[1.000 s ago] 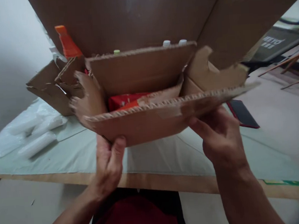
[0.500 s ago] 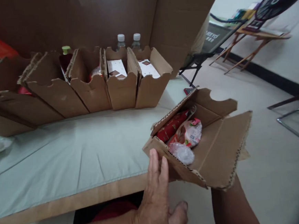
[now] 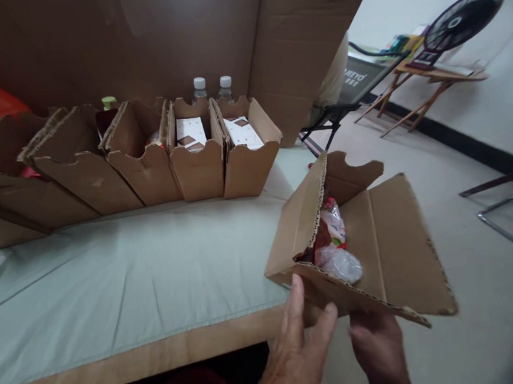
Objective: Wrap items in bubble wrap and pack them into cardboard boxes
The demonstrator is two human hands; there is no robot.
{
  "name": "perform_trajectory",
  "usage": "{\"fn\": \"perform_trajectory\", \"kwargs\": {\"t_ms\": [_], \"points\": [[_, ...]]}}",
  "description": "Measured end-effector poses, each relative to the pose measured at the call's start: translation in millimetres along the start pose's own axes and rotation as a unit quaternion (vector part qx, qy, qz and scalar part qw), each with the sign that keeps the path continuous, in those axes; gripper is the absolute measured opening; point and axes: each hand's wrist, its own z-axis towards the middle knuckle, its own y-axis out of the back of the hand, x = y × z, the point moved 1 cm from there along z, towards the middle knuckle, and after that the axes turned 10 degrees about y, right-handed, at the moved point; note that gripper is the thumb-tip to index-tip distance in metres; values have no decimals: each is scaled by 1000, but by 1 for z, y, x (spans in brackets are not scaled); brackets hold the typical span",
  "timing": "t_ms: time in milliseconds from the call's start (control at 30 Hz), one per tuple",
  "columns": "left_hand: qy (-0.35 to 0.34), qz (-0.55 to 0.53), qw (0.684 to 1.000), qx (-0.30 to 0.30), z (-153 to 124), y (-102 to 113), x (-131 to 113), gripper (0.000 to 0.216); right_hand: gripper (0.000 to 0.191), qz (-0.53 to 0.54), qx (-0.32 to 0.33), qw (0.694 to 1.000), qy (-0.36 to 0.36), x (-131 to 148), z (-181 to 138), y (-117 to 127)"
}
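Note:
A tilted, open-topped cardboard box (image 3: 297,221) juts past the table's right front corner. Inside lie a clear crumpled plastic bag (image 3: 340,264), a printed plastic packet (image 3: 335,221) and something dark red, partly covered by the side wall. My left hand (image 3: 298,348) has its fingers spread, the fingertips at the box's near wall; whether they press on it I cannot tell. Under the box, my right hand (image 3: 377,345) holds it from below, and most of its fingers are hidden.
Several similar cardboard bins (image 3: 199,173) stand in a row along the back of the table (image 3: 168,264), some holding white patterned cartons. Behind them are two bottles (image 3: 226,88). A folding chair (image 3: 354,81) and a fan (image 3: 460,22) on a wooden stand are to the right.
The box has turned and tipped, so its left side wall now hides more of the red item. Both hands have moved with it, the left one slightly rightward.

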Motion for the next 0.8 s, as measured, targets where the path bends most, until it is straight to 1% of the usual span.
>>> {"fn": "perform_trajectory", "kwargs": {"t_ms": [33, 100, 167, 200, 300, 367, 400, 500, 600, 700, 800], "points": [[-6, -3, 1000, 1, 3, 6, -3, 109, 38, -18, -13, 1000, -11, -4, -1, -1], [-13, 4, 1000, -3, 9, 24, -6, 96, 41, -48, -45, 997, -30, -11, 8, -3], [-13, 43, 999, -17, 13, 50, 1, 79, 43, -45, -72, 996, -29, -18, 28, -7], [-7, 71, 997, -38, 13, 65, 9, 70, 43, -34, -75, 996, -22, -20, 42, -8], [12, 152, 980, -126, 8, 108, 40, 49, 43, -11, -43, 999, -11, -29, 90, -12], [19, 184, 966, -183, 0, 127, 60, 41, 48, -2, -11, 1000, -6, -35, 124, -15], [16, 195, 959, -207, -4, 134, 68, 38, 51, 5, 3, 1000, 0, -39, 142, -16], [1, 219, 940, -262, -13, 141, 81, 34, 57, 28, 40, 999, 18, -49, 191, -26], [-8, 226, 930, -290, -16, 139, 84, 31, 56, 32, 50, 998, 31, -58, 228, -46], [-7, 222, 930, -294, -14, 138, 84, 29, 51, 23, 37, 998, 39, -65, 247, -69], [-6, 211, 933, -292, -13, 138, 84, 30, 49, 4, -2, 999, 46, -70, 244, -84]]}}
